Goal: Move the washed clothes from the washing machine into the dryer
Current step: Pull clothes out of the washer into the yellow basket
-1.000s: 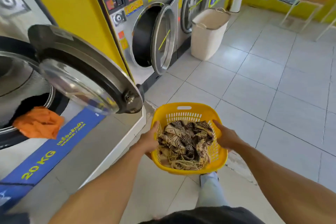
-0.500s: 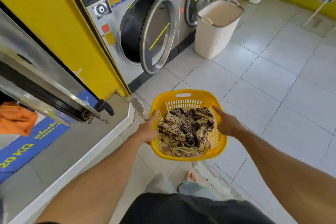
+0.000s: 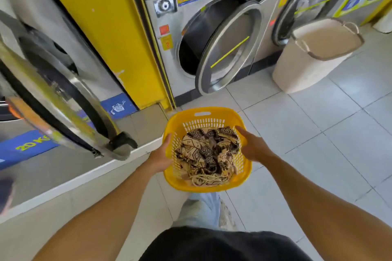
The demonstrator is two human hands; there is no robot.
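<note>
I carry a yellow perforated plastic laundry basket in front of me with both hands, above the pale tiled floor. My left hand grips the basket's left rim, thumb on the upper edge and fingers curled underneath. My right hand grips the right rim, with the thumb lying inside against the mesh wall and the fingers wrapped round the outside. Inside the basket lies a crumpled heap of cream and dark brown patterned clothes, filling the bottom and touching the side walls. Ahead stands a steel front-loading dryer with its round glass door swung open to the right, showing a dark drum. Just beside it on the right sits a tall cream fabric hamper on the floor. To my left the washing machine's big round steel door hangs open, blurred. A yellow wall panel separates the 2 machines
</note>
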